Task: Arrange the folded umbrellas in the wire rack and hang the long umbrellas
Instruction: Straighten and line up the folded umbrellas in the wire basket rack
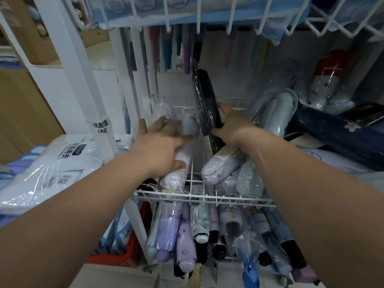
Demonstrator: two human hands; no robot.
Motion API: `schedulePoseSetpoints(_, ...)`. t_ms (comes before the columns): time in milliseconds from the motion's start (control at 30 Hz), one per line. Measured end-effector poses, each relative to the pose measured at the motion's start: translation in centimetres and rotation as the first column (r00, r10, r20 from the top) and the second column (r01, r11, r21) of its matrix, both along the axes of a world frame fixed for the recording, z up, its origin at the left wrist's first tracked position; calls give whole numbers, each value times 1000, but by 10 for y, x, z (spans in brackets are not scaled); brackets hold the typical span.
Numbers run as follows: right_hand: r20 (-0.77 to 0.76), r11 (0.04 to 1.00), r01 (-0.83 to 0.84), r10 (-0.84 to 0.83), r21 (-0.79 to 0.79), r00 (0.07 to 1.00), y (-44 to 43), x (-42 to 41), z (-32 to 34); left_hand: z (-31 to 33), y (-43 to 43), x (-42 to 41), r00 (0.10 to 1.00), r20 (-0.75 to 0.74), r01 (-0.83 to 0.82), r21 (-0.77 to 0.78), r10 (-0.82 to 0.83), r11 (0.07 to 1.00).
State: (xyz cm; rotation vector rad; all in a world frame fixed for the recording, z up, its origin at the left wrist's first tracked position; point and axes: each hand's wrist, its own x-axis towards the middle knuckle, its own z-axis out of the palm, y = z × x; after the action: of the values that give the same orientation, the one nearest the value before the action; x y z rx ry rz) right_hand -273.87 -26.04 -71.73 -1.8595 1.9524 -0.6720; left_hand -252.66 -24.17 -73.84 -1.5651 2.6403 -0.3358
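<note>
A white wire rack holds folded umbrellas in clear plastic sleeves. My left hand lies with spread fingers on a pale lilac folded umbrella in the rack's left compartment. My right hand grips a black folded umbrella in a clear sleeve, held upright and tilted over the middle divider. Pale lilac and light blue folded umbrellas lie in the right compartment. Long umbrellas hang at the back under the upper shelf.
The lower tier holds several folded umbrellas in purple, black and blue. More umbrellas pile up at the right. Packaged raincoats lie on the left shelf. A red basket stands on the floor. A wire shelf hangs overhead.
</note>
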Motion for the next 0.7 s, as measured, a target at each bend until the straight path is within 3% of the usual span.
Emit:
schedulePoseSetpoints(167,22,999,-33,33,23,999,3,1,7,0,-3,3,997,66,-46,123,38,991)
schedulePoseSetpoints(300,25,996,-54,53,70,998,-5,5,18,2,-1,3,992,125,-25,60,17,998)
schedulePoseSetpoints(433,49,996,-46,42,79,998,-15,6,13,-1,-7,-3,961,229,163,-12,-156,987)
schedulePoseSetpoints(567,16,993,-82,81,81,997,-17,7,6,4,-16,-4,942,304,119,105,-146,987)
schedulePoseSetpoints(700,27,998,-55,54,21,998,-16,6,-1,4,-14,-4,948,298,90,82,-111,993)
